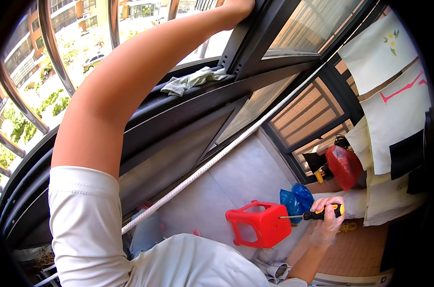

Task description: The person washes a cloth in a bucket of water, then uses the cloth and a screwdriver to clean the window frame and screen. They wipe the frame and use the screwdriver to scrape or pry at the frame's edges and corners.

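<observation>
My left arm reaches up across the window sill, and my left hand (238, 9) is against the dark window frame (255, 36) at the top edge. Its fingers are hidden, so I cannot tell whether they are closed. At the lower right, my right hand (328, 221), in a clear plastic glove, is closed round the black and yellow handle of a screwdriver (314, 215). The metal shaft points left, in front of a red plastic stool (274, 225) in the view. A crumpled pale cloth (193, 81) lies on the sill below my left forearm.
A white rope (212, 160) crosses the view diagonally. Metal window bars (49, 43) stand at the left. Near the stool are a blue plastic bag (296, 200) and a red bag (343, 167). White fabric pieces (398, 119) hang at the right above tiled floor (222, 191).
</observation>
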### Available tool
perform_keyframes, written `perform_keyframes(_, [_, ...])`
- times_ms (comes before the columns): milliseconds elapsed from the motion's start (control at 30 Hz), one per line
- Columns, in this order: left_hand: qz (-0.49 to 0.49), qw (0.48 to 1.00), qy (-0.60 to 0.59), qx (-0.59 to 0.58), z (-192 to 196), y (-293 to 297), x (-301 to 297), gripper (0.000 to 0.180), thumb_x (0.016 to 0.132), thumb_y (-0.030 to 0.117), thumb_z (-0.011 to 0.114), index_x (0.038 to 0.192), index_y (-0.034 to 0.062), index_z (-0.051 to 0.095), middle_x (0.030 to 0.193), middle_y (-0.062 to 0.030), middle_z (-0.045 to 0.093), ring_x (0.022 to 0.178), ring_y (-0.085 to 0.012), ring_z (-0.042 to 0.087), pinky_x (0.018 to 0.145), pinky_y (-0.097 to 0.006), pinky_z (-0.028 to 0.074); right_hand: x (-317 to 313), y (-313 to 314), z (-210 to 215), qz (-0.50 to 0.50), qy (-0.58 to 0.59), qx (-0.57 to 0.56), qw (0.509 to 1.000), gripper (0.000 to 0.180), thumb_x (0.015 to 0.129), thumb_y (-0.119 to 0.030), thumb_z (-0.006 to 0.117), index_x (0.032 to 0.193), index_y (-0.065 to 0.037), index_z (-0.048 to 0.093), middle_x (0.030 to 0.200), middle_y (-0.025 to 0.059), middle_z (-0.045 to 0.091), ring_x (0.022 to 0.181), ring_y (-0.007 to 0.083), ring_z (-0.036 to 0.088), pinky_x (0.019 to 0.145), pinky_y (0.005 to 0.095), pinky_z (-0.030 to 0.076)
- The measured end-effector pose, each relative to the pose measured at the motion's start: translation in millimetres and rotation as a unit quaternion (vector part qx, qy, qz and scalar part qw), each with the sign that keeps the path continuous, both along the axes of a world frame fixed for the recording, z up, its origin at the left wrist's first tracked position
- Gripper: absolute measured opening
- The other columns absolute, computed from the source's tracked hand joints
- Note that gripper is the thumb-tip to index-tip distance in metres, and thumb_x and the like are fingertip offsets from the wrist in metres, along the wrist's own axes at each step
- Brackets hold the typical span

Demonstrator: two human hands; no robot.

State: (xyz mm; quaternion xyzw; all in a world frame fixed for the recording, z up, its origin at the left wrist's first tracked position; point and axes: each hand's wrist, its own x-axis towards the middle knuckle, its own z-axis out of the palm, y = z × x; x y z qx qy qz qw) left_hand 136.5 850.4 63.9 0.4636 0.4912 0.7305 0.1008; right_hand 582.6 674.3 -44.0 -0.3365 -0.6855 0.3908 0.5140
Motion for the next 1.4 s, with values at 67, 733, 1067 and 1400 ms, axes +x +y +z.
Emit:
perform_keyframes(67, [0.05, 0.998, 0.03, -0.016, 0.9, 3.9, -4.7, 0.065, 0.093, 0.045, 0.021, 0.122, -0.0078, 0.045, 0.126, -0.0281, 0.047, 0.121, -0.0366, 0.042, 0.1, -0.039, 0.03, 0.7, 0.8, -5.7, -0.004, -0.006, -0.015, 1.0, 0.021, 0.083, -0.022, 0.055, 0.083, -0.005, 0.042, 0.067, 0.0065, 0.046, 0.062, 0.0152, 0.047, 0.06, 0.0271, 0.043])
perform_keyframes(733, [-0.372, 0.918, 0.095, -0.097, 13.7, -56.1, -6.4, 0.09, 0.08, 0.07, 0.043, 0.135, 0.0003, 0.032, 0.126, -0.0217, 0.046, 0.12, -0.031, 0.044, 0.102, -0.043, 0.034, 1.8, 37.5, -27.1, -0.023, 0.012, -0.064, 0.998, 0.019, 0.085, -0.02, 0.054, 0.084, -0.006, 0.04, 0.068, 0.0058, 0.042, 0.061, 0.0136, 0.043, 0.055, 0.0245, 0.039])
perform_keyframes(1067, [-0.128, 0.968, 0.197, -0.087, -12.7, -48.2, -4.6, 0.063, 0.072, 0.05, 0.072, 0.113, 0.0033, 0.062, 0.09, -0.013, 0.064, 0.074, -0.0163, 0.061, 0.076, -0.029, 0.049, -30.3, 53.7, -34.0, 0.044, 0.016, -0.076, 0.996, 0.018, 0.084, -0.016, 0.055, 0.084, -0.005, 0.041, 0.067, 0.0073, 0.045, 0.061, 0.0149, 0.046, 0.056, 0.0267, 0.042])
perform_keyframes(1400, [-0.05, 0.983, 0.151, -0.093, -13.4, -25.4, 11.6, 0.051, 0.065, 0.048, 0.078, 0.088, 0.0039, 0.068, 0.085, -0.0095, 0.065, 0.077, -0.0176, 0.062, 0.072, -0.03, 0.051, -56.8, 53.5, -23.2, 0.076, 0.02, -0.057, 0.995, 0.027, 0.081, -0.023, 0.06, 0.084, -0.004, 0.041, 0.066, 0.0087, 0.047, 0.062, 0.0176, 0.048, 0.057, 0.0299, 0.044])
